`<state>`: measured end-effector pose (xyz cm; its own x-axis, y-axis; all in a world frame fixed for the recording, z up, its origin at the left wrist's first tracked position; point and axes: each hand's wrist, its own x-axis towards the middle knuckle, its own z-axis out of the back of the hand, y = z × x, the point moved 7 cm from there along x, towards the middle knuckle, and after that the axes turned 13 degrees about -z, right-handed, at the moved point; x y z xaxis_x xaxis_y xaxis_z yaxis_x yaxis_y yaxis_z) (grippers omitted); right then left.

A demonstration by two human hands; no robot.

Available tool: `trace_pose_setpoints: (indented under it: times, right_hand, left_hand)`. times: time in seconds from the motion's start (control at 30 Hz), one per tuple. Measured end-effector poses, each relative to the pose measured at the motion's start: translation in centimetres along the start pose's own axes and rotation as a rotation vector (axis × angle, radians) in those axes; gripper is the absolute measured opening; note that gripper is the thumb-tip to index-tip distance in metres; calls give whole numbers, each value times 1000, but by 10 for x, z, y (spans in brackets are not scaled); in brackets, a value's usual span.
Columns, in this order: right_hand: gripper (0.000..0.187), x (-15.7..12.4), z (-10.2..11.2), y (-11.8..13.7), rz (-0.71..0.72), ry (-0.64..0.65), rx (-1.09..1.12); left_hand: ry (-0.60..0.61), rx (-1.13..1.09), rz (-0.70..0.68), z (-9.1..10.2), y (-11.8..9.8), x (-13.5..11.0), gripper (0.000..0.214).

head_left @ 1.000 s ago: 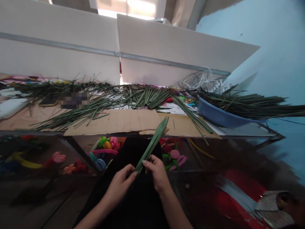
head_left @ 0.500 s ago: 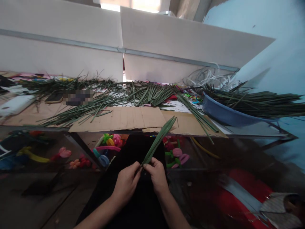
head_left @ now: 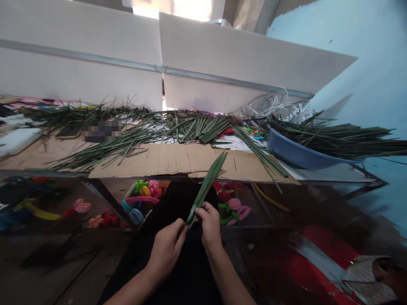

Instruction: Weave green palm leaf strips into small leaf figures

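A long green leaf strip (head_left: 210, 178) slants up and to the right from between my hands, over my dark-clothed lap. My left hand (head_left: 170, 242) pinches its lower end between thumb and bent fingers. Just above and to the right, my right hand (head_left: 210, 222) grips the leaf's edge with thumb and forefinger. The leaf's upper tip overlaps the front edge of a flat cardboard sheet (head_left: 165, 159) on the table. Whether it is one folded leaf or several layers, I cannot tell.
Heaps of cut green leaves (head_left: 203, 127) lie along the table. A blue basin (head_left: 295, 152) holding more leaves stands at the right. A phone (head_left: 69, 130) lies at the left. Below the tabletop are balloon shapes (head_left: 235, 204); a red stool (head_left: 330, 250) stands at lower right.
My right hand has slid a little up the leaf, away from my left hand. The leaf's tip has shifted slightly left and stands a bit steeper.
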<state>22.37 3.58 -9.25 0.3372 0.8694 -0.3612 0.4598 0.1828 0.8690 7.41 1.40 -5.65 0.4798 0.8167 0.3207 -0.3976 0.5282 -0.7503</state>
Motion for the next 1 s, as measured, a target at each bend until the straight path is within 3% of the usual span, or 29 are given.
trace_pose_setpoints:
  times: [0.23,0.4,0.53,1.0]
  right_hand:
    - [12,15,8,22,67,-39,21]
    - [12,5,2,27,66,15,-3]
    - [14,1,-2,25,54,34,1]
    - [16,27,10,42,124,-59,121]
  left_hand:
    - [23,-139,105,-1,5,-7,28]
    - [69,-277,136,-4,8,18,27]
    - [-15,-317,110,-8,10,36,27]
    - [-42,-100,15,-3,-8,19,26]
